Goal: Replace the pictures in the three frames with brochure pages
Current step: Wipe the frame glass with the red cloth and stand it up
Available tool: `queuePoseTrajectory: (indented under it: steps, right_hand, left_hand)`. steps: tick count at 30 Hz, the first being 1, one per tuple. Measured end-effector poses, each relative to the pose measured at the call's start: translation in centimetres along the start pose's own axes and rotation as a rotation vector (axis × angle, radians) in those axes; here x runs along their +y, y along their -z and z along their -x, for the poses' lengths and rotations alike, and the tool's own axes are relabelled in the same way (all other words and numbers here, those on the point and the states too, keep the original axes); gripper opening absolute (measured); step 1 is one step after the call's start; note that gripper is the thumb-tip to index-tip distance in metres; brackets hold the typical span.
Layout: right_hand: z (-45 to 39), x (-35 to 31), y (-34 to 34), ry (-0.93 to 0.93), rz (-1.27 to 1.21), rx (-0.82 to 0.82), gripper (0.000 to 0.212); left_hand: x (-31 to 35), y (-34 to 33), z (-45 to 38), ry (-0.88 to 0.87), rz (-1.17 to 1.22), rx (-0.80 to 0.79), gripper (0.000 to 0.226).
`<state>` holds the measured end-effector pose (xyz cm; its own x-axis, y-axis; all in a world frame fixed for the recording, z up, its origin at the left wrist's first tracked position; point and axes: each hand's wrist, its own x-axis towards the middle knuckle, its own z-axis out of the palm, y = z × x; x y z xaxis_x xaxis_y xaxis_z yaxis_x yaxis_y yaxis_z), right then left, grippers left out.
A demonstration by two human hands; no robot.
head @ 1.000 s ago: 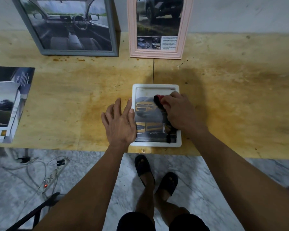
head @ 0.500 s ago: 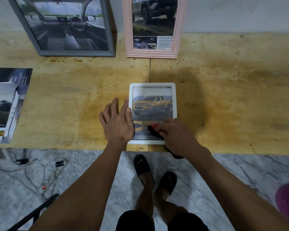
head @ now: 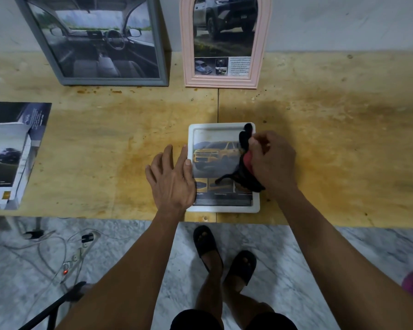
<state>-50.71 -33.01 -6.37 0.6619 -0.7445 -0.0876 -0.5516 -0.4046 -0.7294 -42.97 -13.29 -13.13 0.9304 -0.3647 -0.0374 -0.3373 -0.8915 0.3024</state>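
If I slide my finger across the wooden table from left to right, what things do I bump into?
Brochure stack → grey frame → left hand → white frame → right hand, gripping a black cloth.

Dim, warm indoor light — a soft shadow falls mid-frame on the counter; wide-angle bending at the edges, slight blur throughout.

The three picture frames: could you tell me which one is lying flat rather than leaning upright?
The white frame, showing a yellow truck, lies flat near the table's front edge. The grey frame and pink arched frame lean against the wall.
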Motion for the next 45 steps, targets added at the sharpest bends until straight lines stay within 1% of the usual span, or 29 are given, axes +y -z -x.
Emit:
queuePoseTrajectory:
  steps: [4, 7, 10, 15, 18, 21, 25, 28, 29, 32, 35, 37, 40, 45]
  right_hand:
    - [-0.1, 1.4, -3.3, 0.173, 0.31, -0.069, 0.032]
    - [-0.2, 1.2, -4.3, 0.193, 0.418, -0.05, 0.037]
    - [-1.1, 0.6, -4.8, 0.241, 0.505, -0.109, 0.041]
    - [-1.2, -1.2, -6.1, 0.335, 0.407, -0.178, 0.038]
    - [-1.0, -2.6, -7.4, 0.404, 0.423, -0.261, 0.044]
    - [-0.2, -3.4, -8.3, 0.448, 0.435, -0.333, 0.044]
    - [2.0, -3.3, -8.1, 0.429, 0.359, -0.388, 0.045]
    - [4.7, -2.7, -7.4, 0.418, 0.266, -0.409, 0.051]
    - [5.6, -2.4, -7.2, 0.423, 0.241, -0.414, 0.049]
    - [7.4, -1.5, -6.8, 0.462, 0.178, -0.406, 0.03]
    - [8.1, -0.6, -6.3, 0.555, 0.186, -0.424, 0.023]
    - [8.5, 0.0, -5.5, 0.606, 0.194, -0.465, 0.018]
    - [8.7, 1.4, -4.2, 0.653, 0.207, -0.477, 0.018]
    - [7.4, 4.5, -1.5, 0.639, 0.257, -0.457, 0.018]
  left_hand:
    - [-0.2, -0.1, -0.1, 0.001, 0.001, -0.004, 0.046]
    - [-0.1, -0.1, 0.0, -0.002, -0.003, -0.008, 0.046]
    - [-0.1, -0.1, -0.1, 0.002, -0.003, -0.014, 0.048]
    - [-0.1, 0.1, 0.0, 0.007, 0.002, -0.035, 0.05]
    - [0.0, 0.2, 0.0, 0.014, 0.014, -0.049, 0.049]
    - [-0.1, 0.3, -0.2, 0.025, 0.053, -0.082, 0.047]
    - [-0.2, 0.7, -0.4, 0.02, 0.092, -0.093, 0.046]
    - [-0.2, 0.9, -0.7, 0.033, 0.126, -0.104, 0.044]
    - [-0.3, 1.0, -0.8, 0.041, 0.136, -0.111, 0.043]
    - [-0.1, 1.1, -1.2, 0.091, 0.181, -0.137, 0.041]
    - [0.1, 1.3, -1.2, 0.122, 0.219, -0.138, 0.039]
    - [0.2, 1.1, -1.0, 0.094, 0.185, -0.122, 0.041]
    - [0.5, 0.7, -0.4, 0.058, 0.115, -0.08, 0.045]
    - [0.9, 0.3, -0.2, 0.069, 0.063, -0.065, 0.047]
